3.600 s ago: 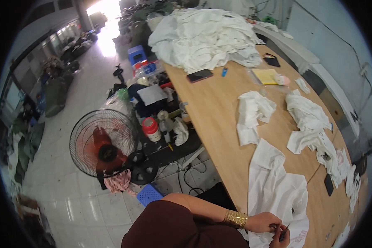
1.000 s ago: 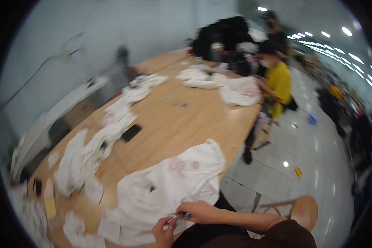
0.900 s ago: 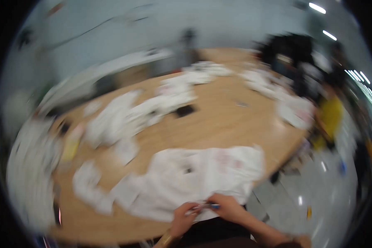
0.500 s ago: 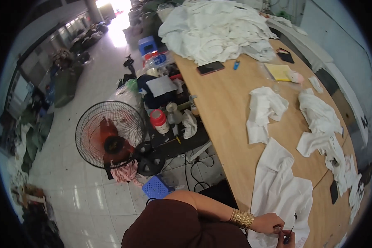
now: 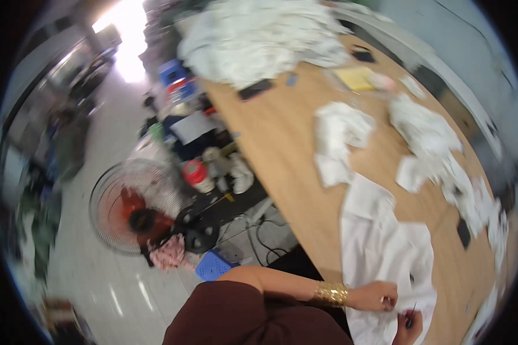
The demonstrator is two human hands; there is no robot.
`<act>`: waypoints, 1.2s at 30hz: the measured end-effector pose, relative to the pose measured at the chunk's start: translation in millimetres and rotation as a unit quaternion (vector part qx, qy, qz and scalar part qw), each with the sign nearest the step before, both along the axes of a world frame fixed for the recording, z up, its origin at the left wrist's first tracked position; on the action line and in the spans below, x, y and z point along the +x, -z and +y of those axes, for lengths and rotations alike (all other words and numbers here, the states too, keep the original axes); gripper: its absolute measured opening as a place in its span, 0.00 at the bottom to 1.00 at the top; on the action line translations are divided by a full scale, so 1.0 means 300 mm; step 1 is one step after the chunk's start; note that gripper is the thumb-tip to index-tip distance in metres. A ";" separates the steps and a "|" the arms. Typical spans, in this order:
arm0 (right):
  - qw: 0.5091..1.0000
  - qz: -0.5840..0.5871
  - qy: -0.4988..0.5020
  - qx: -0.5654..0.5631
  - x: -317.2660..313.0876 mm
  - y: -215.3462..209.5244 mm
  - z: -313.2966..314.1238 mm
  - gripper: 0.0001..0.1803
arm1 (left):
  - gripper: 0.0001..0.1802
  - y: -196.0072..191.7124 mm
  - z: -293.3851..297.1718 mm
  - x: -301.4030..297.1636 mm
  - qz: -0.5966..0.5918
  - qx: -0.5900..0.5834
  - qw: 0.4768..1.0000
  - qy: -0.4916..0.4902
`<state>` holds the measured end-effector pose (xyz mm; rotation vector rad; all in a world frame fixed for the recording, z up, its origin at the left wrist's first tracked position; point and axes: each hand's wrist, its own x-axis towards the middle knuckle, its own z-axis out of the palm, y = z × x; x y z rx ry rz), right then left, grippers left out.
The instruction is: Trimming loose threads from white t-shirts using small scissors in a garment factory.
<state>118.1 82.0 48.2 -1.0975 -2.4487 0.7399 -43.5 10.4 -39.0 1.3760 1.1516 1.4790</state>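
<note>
A white garment (image 5: 385, 247) lies spread on the wooden table (image 5: 282, 144) at the lower right. My left hand (image 5: 377, 296), with a gold bracelet on the wrist, pinches the garment's near edge. Just beside it, my right hand (image 5: 408, 326) holds a thin dark tool (image 5: 411, 313) over the same edge; the tool is too small to name for sure. Both hands sit close together at the bottom of the picture, partly cut off by its rim.
A big heap of white cloth (image 5: 265, 34) covers the table's far end, with smaller white pieces (image 5: 339, 135) and a dark phone (image 5: 256, 89) nearer. On the floor to the left stand a fan (image 5: 135, 210), a red-lidded jar (image 5: 195, 172), cables and a blue basket (image 5: 216, 264).
The view swung from the table's right side round to its left side and the floor. My two hands have stayed together on the white garment's edge.
</note>
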 end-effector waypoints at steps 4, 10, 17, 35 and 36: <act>0.971 0.068 0.142 -0.178 0.042 0.027 0.028 0.08 | 0.03 -0.080 0.037 -0.024 -0.007 0.033 0.998 0.061; 0.827 0.273 0.215 -0.443 0.066 0.075 -0.031 0.10 | 0.03 -0.080 0.099 -0.012 -0.231 -0.141 0.927 0.258; 0.913 0.167 0.300 -0.221 0.171 -0.022 -0.109 0.10 | 0.02 -0.118 0.108 0.034 -0.140 -0.176 0.944 0.241; 0.974 0.017 0.120 -0.191 0.146 -0.046 -0.180 0.07 | 0.02 -0.141 0.117 0.036 -0.024 -0.114 0.971 0.209; 0.976 0.016 0.120 -0.179 0.144 -0.048 -0.181 0.07 | 0.02 -0.143 0.115 0.036 -0.015 -0.110 0.972 0.205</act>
